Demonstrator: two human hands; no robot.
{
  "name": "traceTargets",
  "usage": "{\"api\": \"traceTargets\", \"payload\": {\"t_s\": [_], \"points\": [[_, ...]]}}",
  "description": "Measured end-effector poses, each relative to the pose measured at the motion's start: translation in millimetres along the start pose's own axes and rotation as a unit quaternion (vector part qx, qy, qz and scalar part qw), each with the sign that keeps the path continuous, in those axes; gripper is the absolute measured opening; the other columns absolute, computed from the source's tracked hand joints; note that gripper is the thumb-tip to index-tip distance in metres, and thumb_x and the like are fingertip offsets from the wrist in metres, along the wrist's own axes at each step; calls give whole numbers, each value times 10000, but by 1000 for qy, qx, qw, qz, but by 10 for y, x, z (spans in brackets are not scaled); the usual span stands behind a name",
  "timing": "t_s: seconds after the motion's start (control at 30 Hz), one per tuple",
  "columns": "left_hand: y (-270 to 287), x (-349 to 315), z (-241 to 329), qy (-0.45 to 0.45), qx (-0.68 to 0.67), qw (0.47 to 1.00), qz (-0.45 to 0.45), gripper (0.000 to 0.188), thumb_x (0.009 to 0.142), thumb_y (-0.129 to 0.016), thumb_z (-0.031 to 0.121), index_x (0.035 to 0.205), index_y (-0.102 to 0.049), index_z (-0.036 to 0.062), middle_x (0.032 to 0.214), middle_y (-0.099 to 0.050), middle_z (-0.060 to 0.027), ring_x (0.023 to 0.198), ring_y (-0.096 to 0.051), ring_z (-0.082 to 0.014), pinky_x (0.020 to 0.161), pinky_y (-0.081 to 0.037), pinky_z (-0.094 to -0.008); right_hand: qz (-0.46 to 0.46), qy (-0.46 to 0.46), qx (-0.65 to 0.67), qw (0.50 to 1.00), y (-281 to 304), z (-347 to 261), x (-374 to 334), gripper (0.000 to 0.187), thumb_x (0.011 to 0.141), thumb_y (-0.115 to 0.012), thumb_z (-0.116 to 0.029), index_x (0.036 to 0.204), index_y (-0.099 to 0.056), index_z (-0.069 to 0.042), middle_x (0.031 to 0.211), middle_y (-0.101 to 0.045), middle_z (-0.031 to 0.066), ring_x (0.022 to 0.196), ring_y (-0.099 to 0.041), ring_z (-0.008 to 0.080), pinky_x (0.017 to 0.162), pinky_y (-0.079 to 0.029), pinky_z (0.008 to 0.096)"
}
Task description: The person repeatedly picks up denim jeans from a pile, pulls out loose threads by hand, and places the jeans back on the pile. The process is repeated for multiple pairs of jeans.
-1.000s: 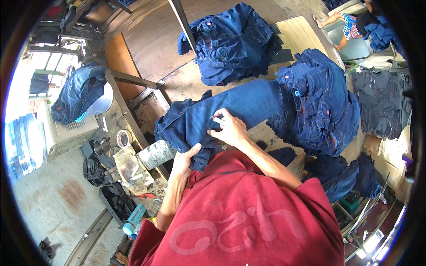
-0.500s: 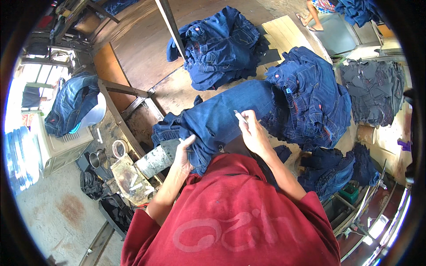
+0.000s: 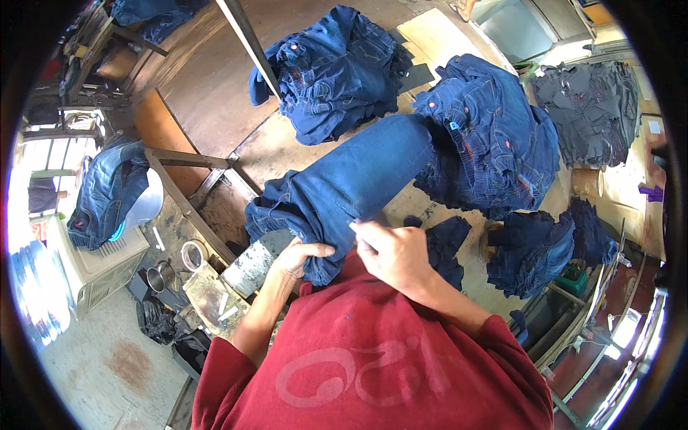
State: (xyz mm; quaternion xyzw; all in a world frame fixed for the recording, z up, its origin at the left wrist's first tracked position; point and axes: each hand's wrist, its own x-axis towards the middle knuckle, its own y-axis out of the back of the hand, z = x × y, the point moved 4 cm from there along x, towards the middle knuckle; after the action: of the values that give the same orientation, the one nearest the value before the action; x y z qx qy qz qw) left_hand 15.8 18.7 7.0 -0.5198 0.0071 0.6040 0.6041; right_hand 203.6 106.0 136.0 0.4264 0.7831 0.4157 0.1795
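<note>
A pair of blue jeans [image 3: 358,165] lies across in front of me, one leg stretched smooth and rounded, the other end bunched. My left hand [image 3: 302,256] is closed on the bunched denim, thumb on top. Under that cloth the end of a mottled grey-white cylinder [image 3: 256,259] sticks out. My right hand [image 3: 394,251] is closed in a pinch at the near edge of the smooth leg. A small pale stick-like tool [image 3: 354,223] just shows at its fingertips; its exact kind is unclear.
Piles of jeans [image 3: 333,75] [image 3: 494,136] lie beyond and to the right. Dark garments [image 3: 591,107] are stacked far right. A slanting post [image 3: 251,46] stands ahead. At left, a metal mug [image 3: 159,276] and tape roll [image 3: 193,255] sit near a cream appliance [image 3: 100,269].
My right hand has come nearer and left, from above the leg down to its near edge. The left hand keeps its grip on the denim. The view has shifted slightly.
</note>
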Motion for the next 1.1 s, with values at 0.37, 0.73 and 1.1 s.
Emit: {"api": "traceTargets", "payload": {"t_s": [0.37,0.73,1.1], "points": [[56,62,12,-42,78,996,9,541,763,-784,-87,1298,-737,-19,1216,-787,-103,1076,-744,-231,1028,-579,-400,97,-15,-66,993,-4,30,205,201,915,-774,-101,1115,-756,-104,671,-710,65,543,-707,247,510,-560,382],[126,45,-130,-12,105,994,-15,571,751,-806,-81,1313,-745,-3,1244,-783,-88,1090,-740,-231,1041,-577,-394,37,103,27,994,-126,-159,30,211,902,-756,-102,1113,-757,-89,607,-657,51,489,-661,231,509,-547,376],[44,24,-168,-34,75,997,-3,610,707,-833,-80,1307,-743,-11,1251,-780,-106,1123,-733,-255,1074,-550,-407,-30,40,-51,997,-63,8,-65,231,905,-765,-128,1131,-778,-79,638,-696,56,503,-676,236,516,-540,364]]}}
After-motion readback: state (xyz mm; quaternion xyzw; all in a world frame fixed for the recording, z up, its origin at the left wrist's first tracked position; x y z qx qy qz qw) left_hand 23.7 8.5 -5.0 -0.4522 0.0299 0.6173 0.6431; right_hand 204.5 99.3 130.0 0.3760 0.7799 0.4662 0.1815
